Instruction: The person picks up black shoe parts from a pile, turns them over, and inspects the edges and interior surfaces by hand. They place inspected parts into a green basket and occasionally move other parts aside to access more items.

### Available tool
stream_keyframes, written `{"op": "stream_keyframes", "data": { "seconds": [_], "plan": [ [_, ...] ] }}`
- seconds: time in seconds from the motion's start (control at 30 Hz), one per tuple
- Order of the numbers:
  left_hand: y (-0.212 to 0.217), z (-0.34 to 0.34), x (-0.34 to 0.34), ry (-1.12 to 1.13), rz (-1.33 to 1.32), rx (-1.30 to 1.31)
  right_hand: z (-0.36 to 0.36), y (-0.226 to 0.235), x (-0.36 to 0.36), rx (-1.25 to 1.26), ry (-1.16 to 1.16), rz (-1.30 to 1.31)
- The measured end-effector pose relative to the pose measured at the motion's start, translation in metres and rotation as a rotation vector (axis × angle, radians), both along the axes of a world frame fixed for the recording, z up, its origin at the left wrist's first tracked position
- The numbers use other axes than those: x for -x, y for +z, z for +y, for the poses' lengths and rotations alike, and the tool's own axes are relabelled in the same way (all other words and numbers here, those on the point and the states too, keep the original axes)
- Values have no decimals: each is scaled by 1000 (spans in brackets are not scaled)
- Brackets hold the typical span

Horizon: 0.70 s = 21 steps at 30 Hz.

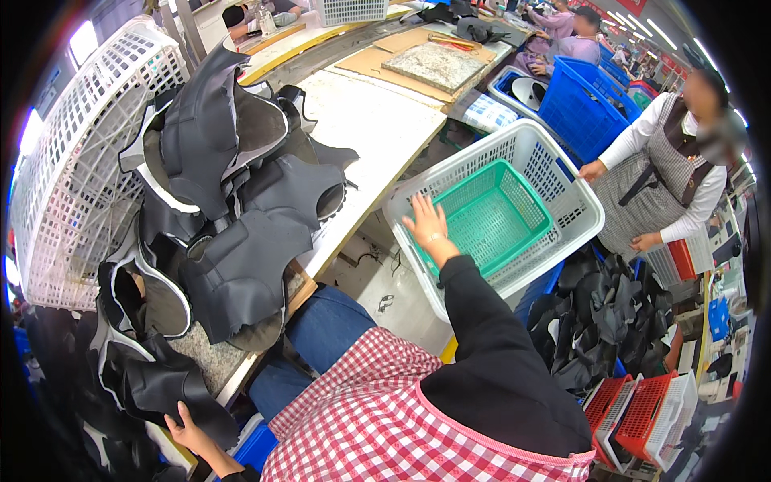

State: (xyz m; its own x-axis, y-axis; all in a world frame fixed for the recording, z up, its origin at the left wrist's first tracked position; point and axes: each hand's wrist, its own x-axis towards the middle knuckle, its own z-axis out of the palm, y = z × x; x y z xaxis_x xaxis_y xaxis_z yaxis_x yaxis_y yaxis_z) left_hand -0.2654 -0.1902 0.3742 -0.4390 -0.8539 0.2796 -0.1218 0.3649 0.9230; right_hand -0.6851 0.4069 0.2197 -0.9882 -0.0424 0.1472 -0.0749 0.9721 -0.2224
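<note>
My left hand (193,438) is low at the left, its fingers apart against a black leather-like shoe upper (165,386) at the pile's near end. Several more black uppers (241,265) with pale edges and grey linings are heaped on the table beside it. On the right, my right hand (428,223) reaches out with spread fingers over the near-left side of a large white plastic basket (474,153). A smaller green basket (502,217) sits inside the white one, just beyond my fingers. Whether my palm touches either rim is hard to make out.
A co-worker's hand (593,170) is at the white basket's far right rim. A tall white crate (88,161) leans at the left. The white tabletop (361,120) carries a stone slab (434,66). Blue crates (582,104) and black pieces (602,313) are to the right.
</note>
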Motion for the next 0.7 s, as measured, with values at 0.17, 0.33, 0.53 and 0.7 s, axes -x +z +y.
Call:
{"op": "stream_keyframes", "data": {
  "seconds": [0.17, 0.33, 0.53, 0.7],
  "plan": [
    [-1, -2, -8, -61, 8, -3, 25, -109, -160, -17, -170, -443],
    [0, 0, -6, -67, 8, -17, 9, -190, -287, -147, 96, -900],
    [4, 6, -4, -14, -33, 24, 8, -251, -294, 176, 355, -1145],
    [5, 10, -4, -48, -14, 5, 11, -224, -245, 15, 176, -976]
  ]
}}
